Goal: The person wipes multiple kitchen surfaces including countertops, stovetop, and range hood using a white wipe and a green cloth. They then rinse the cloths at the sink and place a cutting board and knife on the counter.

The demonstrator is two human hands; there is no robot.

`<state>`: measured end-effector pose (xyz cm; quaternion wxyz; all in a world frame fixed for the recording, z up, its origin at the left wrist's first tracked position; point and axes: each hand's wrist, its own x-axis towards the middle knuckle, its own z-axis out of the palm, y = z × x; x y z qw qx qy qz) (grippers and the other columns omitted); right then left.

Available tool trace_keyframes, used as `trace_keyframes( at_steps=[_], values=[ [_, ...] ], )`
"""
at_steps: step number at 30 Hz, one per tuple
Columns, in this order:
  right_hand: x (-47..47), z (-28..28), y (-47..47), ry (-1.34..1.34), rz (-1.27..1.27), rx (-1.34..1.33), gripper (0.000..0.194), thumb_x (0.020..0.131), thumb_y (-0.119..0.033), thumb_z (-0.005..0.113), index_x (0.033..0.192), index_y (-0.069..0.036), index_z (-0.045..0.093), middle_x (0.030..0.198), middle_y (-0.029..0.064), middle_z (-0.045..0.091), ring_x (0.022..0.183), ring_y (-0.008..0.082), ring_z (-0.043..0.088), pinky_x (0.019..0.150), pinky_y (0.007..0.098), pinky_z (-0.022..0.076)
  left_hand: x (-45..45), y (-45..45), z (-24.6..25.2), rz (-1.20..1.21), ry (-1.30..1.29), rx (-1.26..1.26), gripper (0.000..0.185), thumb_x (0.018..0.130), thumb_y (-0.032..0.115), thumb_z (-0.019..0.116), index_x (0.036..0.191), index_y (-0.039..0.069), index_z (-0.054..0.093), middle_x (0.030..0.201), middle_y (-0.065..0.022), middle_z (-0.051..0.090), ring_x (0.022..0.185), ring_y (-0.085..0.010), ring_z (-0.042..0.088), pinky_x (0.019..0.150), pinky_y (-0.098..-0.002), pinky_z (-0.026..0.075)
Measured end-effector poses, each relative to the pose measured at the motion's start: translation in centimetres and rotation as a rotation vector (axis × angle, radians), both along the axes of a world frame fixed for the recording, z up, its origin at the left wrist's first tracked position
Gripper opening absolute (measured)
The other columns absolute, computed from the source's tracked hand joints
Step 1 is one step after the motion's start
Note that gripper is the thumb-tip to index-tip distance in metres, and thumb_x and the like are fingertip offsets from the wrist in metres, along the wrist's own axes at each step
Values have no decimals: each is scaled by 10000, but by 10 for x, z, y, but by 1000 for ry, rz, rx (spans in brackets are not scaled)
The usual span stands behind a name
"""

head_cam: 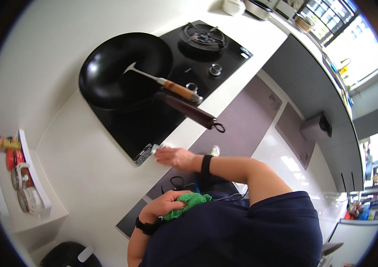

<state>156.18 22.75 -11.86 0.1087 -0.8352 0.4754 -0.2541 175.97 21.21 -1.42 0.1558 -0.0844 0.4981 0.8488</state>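
My left hand (165,204) is closed around a crumpled green cloth (191,203), close to my dark shirt. My right hand (175,159) is over the counter's front edge, at the near corner of a black glass gas cooktop (122,123). A small white thing (155,148) shows at its fingertips; blur hides what it is. A black wok (109,73) rests on the cooktop, its dark brown handle (192,111) reaching past the front edge. A spatula with a wooden handle (177,89) lies across the wok's rim.
Beyond the wok are a bare burner (204,37) and a control knob (215,69). Jars stand on a white shelf (35,180) at left. A black bin (70,255) is at lower left, a grey bin (315,126) by the cabinets. Mats (242,113) cover part of the floor.
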Motion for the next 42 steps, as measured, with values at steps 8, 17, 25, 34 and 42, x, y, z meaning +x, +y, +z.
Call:
trace_keyframes(
  at_steps=[8,17,25,34,42],
  values=[
    [-177,-3,39,124,-482,-114,350,726,61,512,1033,-64,627,1241,81,546,1201,252,477,982,332,437,-112,5,-10,-255,-50,5,425,798,52,505,1213,-41,512,1076,-37,580,959,-98,522,851,-224,405],
    [-451,-32,57,178,-797,-232,393,737,81,452,1035,-74,654,1185,102,588,1124,274,541,964,341,448,-284,17,-16,-253,-206,57,428,804,34,492,1225,-43,504,1076,-44,585,953,-101,534,835,-223,414],
    [-598,1,43,-26,-935,-280,348,769,38,448,1032,-82,642,1112,113,621,1016,285,591,861,349,496,-473,46,-5,-276,-180,123,367,827,33,478,1187,-11,537,985,-1,590,870,-62,521,765,-198,414],
    [-659,-14,46,16,-698,-220,265,757,10,524,993,-47,631,1184,94,569,1161,264,498,979,348,431,-649,73,-29,-660,-151,178,408,811,28,485,1213,-36,511,1048,-11,575,930,-68,509,821,-206,408],
    [-844,-18,45,65,-881,-207,261,784,-27,520,1006,-60,655,1185,62,578,1162,235,507,968,322,433,-808,62,-45,-697,-88,143,413,790,27,480,1196,-23,537,925,28,580,816,-47,501,733,-192,412]
  ],
)
